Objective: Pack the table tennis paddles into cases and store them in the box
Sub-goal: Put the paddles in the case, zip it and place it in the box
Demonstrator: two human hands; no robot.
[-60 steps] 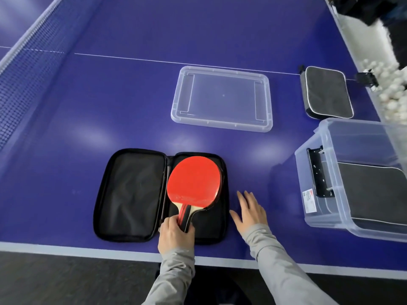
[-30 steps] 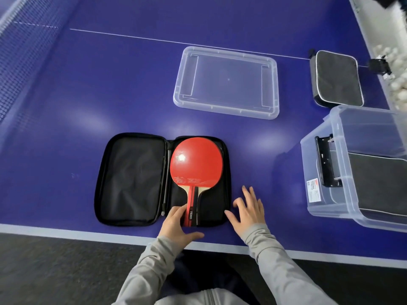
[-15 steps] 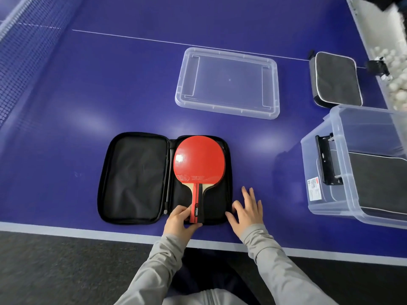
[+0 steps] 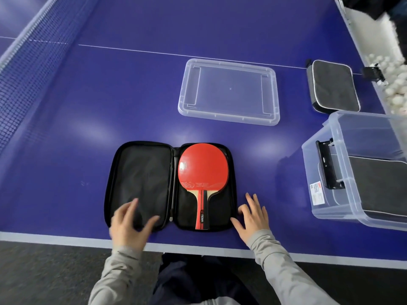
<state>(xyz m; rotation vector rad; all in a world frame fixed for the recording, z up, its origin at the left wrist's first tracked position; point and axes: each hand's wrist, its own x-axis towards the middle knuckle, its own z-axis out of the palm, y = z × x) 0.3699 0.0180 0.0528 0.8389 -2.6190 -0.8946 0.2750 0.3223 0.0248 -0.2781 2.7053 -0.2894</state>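
left hand [image 4: 127,225] off paddle [image 4: 203,170] handle, over flap

Both arms are covered by long light grey sleeves of a soft knit fabric, each ending in a snug ribbed cuff at the wrist. The left sleeve [image 4: 114,280] shows gentle folds along the forearm, and the right sleeve [image 4: 284,274] creases the same way. The left hand [image 4: 127,227] and right hand [image 4: 253,219] are bare: no gloves, rings or watch visible. Between the sleeves, dark navy clothing [image 4: 189,280] with soft wrinkles; at the bottom edge, a grey zipped front [image 4: 211,301].
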